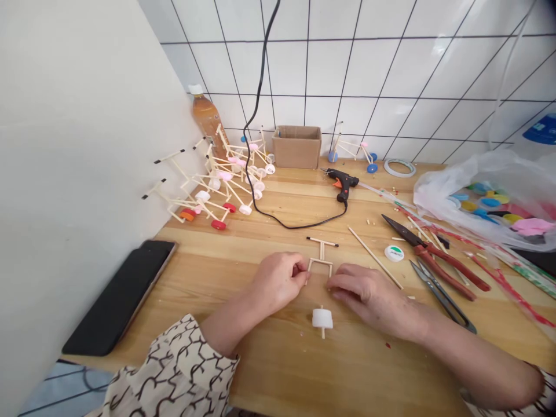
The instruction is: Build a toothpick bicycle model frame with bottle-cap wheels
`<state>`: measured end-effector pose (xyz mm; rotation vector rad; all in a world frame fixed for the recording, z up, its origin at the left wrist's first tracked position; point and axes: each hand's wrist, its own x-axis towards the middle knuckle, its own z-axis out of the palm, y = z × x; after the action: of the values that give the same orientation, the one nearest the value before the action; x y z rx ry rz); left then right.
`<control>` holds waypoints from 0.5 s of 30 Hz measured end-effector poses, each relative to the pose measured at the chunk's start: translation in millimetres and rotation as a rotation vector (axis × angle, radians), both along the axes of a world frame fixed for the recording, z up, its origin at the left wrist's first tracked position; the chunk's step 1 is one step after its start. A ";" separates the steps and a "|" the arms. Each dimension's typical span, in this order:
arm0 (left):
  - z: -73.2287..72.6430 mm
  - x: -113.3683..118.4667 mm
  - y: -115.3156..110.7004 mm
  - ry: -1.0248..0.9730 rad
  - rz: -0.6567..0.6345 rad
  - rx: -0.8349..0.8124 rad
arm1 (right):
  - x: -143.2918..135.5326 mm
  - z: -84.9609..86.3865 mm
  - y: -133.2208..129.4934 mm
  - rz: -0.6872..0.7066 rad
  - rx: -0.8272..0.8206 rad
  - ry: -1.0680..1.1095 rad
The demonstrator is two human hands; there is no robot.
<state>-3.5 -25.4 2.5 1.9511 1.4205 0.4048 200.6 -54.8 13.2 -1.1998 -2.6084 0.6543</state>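
Observation:
On the wooden table in front of me lies a small stick frame [321, 262], with a fork of two prongs and a black-tipped crossbar at its far end. My left hand [278, 279] pinches the left prong between thumb and finger. The right prong's end is between the fingertips of my right hand [364, 291], which are closed on it. Just nearer to me, apart from both hands, sits a white bottle-cap wheel [322, 318] with a short stick through it.
Stick tricycles [226, 174] crowd the left back. A glue gun [342, 182] with a black cord, a cardboard box [297, 147] and a tape roll [399, 168] are behind. Pliers [434, 255], scissors [443, 295] and a loose stick [376, 258] lie right; a phone [119, 298] left.

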 end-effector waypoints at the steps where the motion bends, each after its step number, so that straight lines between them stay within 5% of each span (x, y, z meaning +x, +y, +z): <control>1: 0.9 0.3 0.1 0.011 -0.004 0.001 | 0.6 -0.4 0.3 0.000 -0.010 0.003; 15: 3.2 0.9 -2.1 0.120 -0.061 0.080 | 6.8 -1.8 7.5 -0.010 -0.102 0.029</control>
<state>-2.6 -27.5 5.7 2.1092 1.4345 0.3254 207.4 -47.2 11.4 -1.2220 -2.5711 0.8055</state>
